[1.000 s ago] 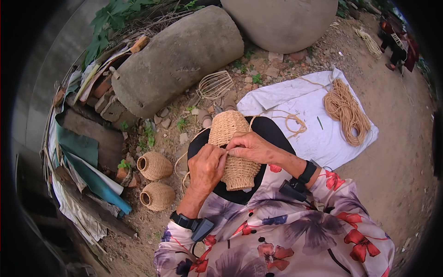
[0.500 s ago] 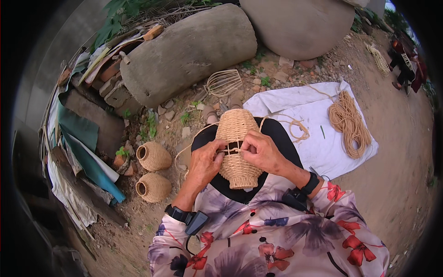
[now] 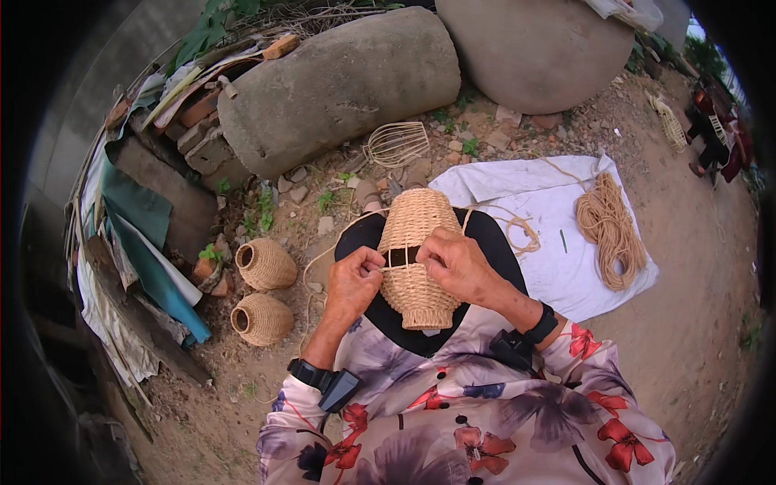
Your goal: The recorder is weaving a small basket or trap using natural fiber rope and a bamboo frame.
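- Woven rope lampshade [image 3: 414, 255]: bulb-shaped, pale straw colour, held over the person's lap against a black cloth [image 3: 493, 242]. Its narrower end points away from the person and its open flat end toward the body. A dark unwoven band crosses its middle between the two hands.
- Left hand [image 3: 353, 283]: pressed to the left side of the lampshade at the dark band, fingertips pinched together on a strand of rope there. A dark wrist device [image 3: 325, 381] sits on the forearm.
- Right hand [image 3: 458, 263]: laid over the right side of the lampshade, fingers curled and closed on the weave at the same band. A black wristband [image 3: 540, 325] circles the wrist.
- Floral sleeves [image 3: 485, 420]: pale fabric with red and purple flowers, filling the lower edge of the view.
- Two finished woven shades [image 3: 265, 264]: same straw colour, lying on bare dirt to the person's left, one just behind the other [image 3: 260, 318], well apart from the hands.
- Bare wire frame [image 3: 396, 143]: bulb-shaped, lying on stony ground beyond the lampshade, just beside a large grey stone cylinder [image 3: 339, 85].
- White sheet [image 3: 550, 218]: spread on the ground to the right; it bears a coil of tan rope [image 3: 610, 226] and a small loose rope loop [image 3: 524, 233].
- Rounded grey boulder [image 3: 533, 48]: at the top, behind the sheet.
- Stacked boards, bricks and green sheeting [image 3: 145, 210]: piled along the left edge.
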Motion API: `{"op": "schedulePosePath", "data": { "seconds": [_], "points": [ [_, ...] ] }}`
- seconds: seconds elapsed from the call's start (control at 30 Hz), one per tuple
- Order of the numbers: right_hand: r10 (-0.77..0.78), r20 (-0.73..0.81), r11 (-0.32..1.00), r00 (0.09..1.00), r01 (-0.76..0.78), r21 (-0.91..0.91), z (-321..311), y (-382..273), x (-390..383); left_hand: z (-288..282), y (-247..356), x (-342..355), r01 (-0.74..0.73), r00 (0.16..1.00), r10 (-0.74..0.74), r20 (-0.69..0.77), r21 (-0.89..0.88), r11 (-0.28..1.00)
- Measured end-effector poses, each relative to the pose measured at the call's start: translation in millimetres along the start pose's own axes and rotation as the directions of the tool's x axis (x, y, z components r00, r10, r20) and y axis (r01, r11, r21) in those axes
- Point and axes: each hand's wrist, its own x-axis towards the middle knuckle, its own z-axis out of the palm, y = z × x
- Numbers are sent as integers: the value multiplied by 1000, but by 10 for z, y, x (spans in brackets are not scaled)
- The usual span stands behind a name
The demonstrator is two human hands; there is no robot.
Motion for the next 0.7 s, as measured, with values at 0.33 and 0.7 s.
{"op": "schedulePosePath", "data": {
  "seconds": [0.33, 0.7],
  "points": [
    [391, 58, 780, 918, -365, 508, -298, 184, -143, 10, -50, 59, 42, 993, -39, 116, -21, 999],
    [184, -183, 980, 966, -195, -46, -196, 268, -510, 99, 522, 15, -319, 926, 230, 299, 296, 900]
  ]
}}
